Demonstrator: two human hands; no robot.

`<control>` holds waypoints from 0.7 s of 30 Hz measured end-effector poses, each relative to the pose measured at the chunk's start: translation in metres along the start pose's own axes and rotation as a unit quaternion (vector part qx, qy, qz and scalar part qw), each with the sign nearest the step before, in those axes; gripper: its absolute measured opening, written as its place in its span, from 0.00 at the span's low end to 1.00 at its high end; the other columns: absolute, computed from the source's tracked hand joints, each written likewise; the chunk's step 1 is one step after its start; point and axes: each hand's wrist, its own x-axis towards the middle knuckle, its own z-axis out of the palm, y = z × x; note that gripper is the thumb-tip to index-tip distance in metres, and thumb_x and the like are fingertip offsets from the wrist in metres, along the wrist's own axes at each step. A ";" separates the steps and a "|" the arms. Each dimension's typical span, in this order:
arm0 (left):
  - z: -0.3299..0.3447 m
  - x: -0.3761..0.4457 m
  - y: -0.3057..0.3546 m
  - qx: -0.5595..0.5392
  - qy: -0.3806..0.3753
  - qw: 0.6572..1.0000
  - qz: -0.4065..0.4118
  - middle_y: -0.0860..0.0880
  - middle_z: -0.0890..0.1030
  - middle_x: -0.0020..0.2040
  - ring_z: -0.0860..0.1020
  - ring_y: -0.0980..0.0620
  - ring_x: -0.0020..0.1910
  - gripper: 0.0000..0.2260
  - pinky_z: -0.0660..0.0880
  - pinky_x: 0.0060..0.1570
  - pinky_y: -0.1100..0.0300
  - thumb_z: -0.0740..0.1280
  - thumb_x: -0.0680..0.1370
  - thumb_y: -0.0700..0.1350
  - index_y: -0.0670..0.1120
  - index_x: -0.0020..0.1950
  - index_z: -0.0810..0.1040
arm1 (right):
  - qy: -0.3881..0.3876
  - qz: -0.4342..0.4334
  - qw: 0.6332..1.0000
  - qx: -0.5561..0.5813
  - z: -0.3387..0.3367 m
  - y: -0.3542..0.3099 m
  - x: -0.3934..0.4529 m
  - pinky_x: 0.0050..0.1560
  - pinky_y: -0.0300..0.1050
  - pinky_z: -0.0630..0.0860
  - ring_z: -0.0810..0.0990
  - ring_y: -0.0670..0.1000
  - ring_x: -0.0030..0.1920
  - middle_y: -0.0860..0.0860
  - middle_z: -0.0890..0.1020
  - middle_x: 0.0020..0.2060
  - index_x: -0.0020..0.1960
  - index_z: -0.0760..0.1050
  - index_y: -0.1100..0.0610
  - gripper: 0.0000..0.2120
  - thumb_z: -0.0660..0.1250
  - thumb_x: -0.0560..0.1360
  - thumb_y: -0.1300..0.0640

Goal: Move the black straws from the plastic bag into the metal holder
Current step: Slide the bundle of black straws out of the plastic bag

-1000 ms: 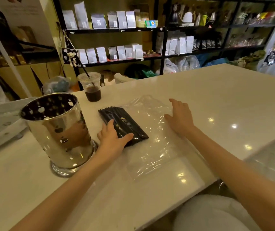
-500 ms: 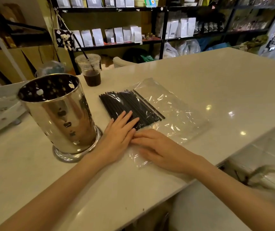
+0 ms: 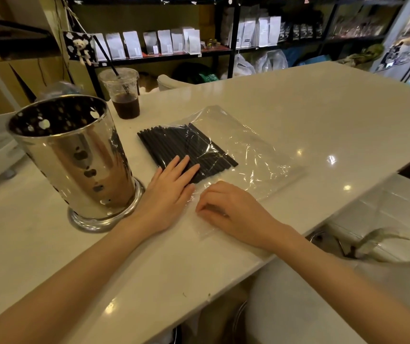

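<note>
The black straws lie in a flat bundle on the bench, their far ends poking out of the clear plastic bag. The left hand lies spread and flat on their near ends; the right hand has its fingers curled, pinching the bag's near edge. The likely slip: a pull on the slick bag drags straws along, and loose ones roll across the smooth bench toward its edge. The perforated metal holder stands upright just left of the left hand, close enough for an elbow to knock. Behind it, a lidded cup of dark drink could tip if the straws are swept that way.
</note>
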 end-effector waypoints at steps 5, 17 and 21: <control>-0.001 -0.001 0.000 0.006 0.003 1.000 -0.002 0.52 0.51 0.76 0.45 0.54 0.74 0.27 0.47 0.73 0.50 0.43 0.74 0.59 0.54 0.73 0.52 | 0.098 -0.022 0.995 -0.013 -0.008 -0.003 -0.011 0.42 0.42 0.70 0.75 0.50 0.40 0.53 0.82 0.37 0.43 0.79 0.59 0.10 0.60 0.74 0.56; -0.003 0.001 0.005 0.020 0.002 1.000 -0.017 0.51 0.51 0.76 0.46 0.52 0.75 0.22 0.46 0.73 0.50 0.51 0.79 0.50 0.53 0.73 0.53 | 0.188 -0.102 0.969 -0.120 -0.035 -0.014 -0.057 0.42 0.44 0.74 0.80 0.51 0.39 0.53 0.84 0.37 0.43 0.82 0.60 0.11 0.62 0.76 0.58; -0.004 0.003 0.011 0.003 0.038 0.999 -0.027 0.48 0.56 0.75 0.49 0.51 0.75 0.22 0.49 0.73 0.46 0.56 0.78 0.48 0.50 0.71 0.59 | 0.160 -0.099 0.972 -0.142 -0.028 -0.014 -0.073 0.42 0.42 0.75 0.80 0.50 0.40 0.53 0.85 0.39 0.44 0.82 0.59 0.05 0.67 0.72 0.61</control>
